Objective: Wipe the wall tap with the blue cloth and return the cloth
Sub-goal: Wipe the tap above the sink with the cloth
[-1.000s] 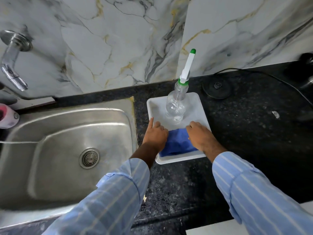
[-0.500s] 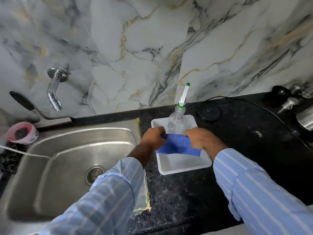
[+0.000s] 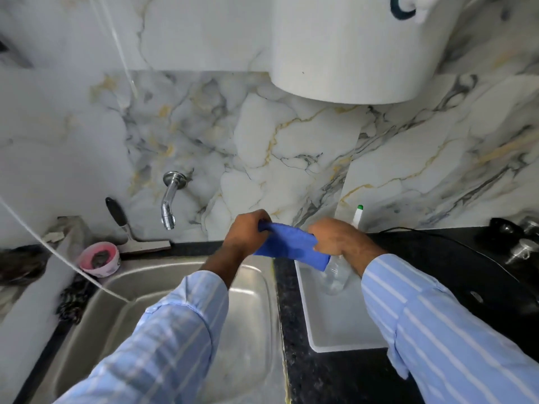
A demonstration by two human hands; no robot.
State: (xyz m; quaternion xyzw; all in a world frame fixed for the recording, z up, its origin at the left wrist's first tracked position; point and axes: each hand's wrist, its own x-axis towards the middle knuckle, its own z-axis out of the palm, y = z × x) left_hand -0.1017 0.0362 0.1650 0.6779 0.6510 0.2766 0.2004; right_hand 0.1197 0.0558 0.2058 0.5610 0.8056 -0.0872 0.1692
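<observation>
— So, what are the hands doing?

— Both hands hold the blue cloth (image 3: 291, 247). The left hand (image 3: 246, 233) is clenched on its left end. The right hand (image 3: 335, 237) grips its right end. The cloth is stretched between them, up in the air.

— Where is the cloth, then?

— It hangs over the gap between the sink (image 3: 163, 290) and the white tray (image 3: 335, 328). One corner droops down in front of the clear bottle (image 3: 335, 277).

— Is the bottle in the tray?

— Yes, it stands in the tray, partly hidden by the right hand. Its white spout with a green tip (image 3: 358, 215) pokes up behind that hand.

— And the tap?

— The wall tap (image 3: 169, 199) is shiny and sticks out of the marble wall (image 3: 291, 147). It is to the left of the hands, above the sink, and nothing touches it.

— What else is near?

— A pink cup (image 3: 99, 258) sits at the back of the sink. A scraper with a black handle (image 3: 128, 228) leans on the wall beside it. The tray rests on the black worktop (image 3: 466, 272). A black cord (image 3: 437, 237) runs along it. The sleeves (image 3: 437, 330) are light blue with white stripes.
</observation>
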